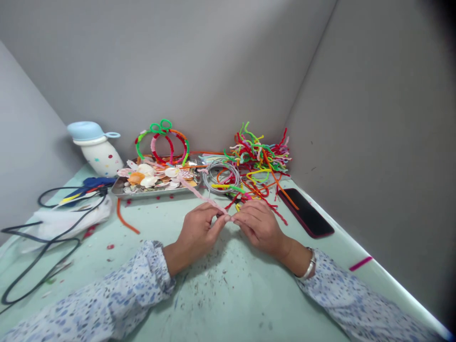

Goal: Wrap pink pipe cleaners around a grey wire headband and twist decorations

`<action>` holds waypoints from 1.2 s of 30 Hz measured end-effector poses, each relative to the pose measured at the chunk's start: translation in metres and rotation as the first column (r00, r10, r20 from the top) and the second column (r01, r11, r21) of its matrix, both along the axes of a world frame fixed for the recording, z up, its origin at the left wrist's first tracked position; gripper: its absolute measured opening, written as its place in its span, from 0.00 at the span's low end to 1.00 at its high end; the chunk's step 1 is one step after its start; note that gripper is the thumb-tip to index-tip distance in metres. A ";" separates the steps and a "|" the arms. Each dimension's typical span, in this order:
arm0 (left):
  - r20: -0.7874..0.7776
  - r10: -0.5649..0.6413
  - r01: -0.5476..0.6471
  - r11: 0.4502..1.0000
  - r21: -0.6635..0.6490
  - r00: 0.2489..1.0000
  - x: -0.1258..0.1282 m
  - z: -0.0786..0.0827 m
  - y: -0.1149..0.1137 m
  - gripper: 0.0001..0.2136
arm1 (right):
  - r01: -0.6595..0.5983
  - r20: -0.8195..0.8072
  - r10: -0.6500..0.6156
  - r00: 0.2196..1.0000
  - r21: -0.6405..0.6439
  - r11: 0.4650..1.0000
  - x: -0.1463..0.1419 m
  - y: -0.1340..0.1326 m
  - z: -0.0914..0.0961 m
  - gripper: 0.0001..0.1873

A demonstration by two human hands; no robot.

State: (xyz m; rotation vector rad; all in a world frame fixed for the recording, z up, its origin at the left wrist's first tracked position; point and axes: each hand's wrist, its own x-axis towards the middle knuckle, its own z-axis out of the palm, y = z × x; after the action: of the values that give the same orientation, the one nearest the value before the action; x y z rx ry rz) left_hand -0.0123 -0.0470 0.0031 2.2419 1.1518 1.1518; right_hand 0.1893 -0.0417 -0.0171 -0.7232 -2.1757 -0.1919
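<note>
- The left hand (199, 230) and right hand (261, 227) meet low over the counter (221, 289), forearms resting on it, likely to steady fine work.
- Both hands' fingers (218, 224) are pinched closed on the near end of the pink pipe cleaner (201, 196), which trails back toward the shell tray (149, 194).
- The spare pipe cleaners (260, 156) sit piled just behind, within reach.

Corner booth. Plain grey back wall (178, 61), with a grey left wall (21, 142) and right wall (384, 118) meeting it at angles; all matte. Pale mint-green worktop (221, 294), scuffed, flecked with dark specks. Light soft and even, shadows faint.
</note>
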 end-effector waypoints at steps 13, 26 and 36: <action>0.356 0.112 0.019 0.939 -0.345 0.928 -0.003 -0.001 0.010 0.11 | 0.063 -0.188 -0.079 0.979 -0.089 0.994 0.005 0.007 -0.001 0.19; 0.578 0.168 0.199 0.833 -0.517 0.799 -0.003 0.005 0.012 0.12 | 0.144 -0.269 -0.168 0.948 -0.109 0.984 0.007 0.013 -0.003 0.19; 0.797 0.340 0.379 0.742 -0.554 0.499 -0.007 0.002 0.025 0.12 | 0.266 -0.379 -0.345 0.858 -0.246 0.932 0.004 0.011 -0.004 0.22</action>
State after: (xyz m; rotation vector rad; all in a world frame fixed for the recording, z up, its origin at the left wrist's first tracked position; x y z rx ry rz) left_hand -0.0197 -0.0220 0.0054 0.8231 0.8365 1.3014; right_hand 0.1931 -0.0307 -0.0211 -1.1113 -1.6727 0.0072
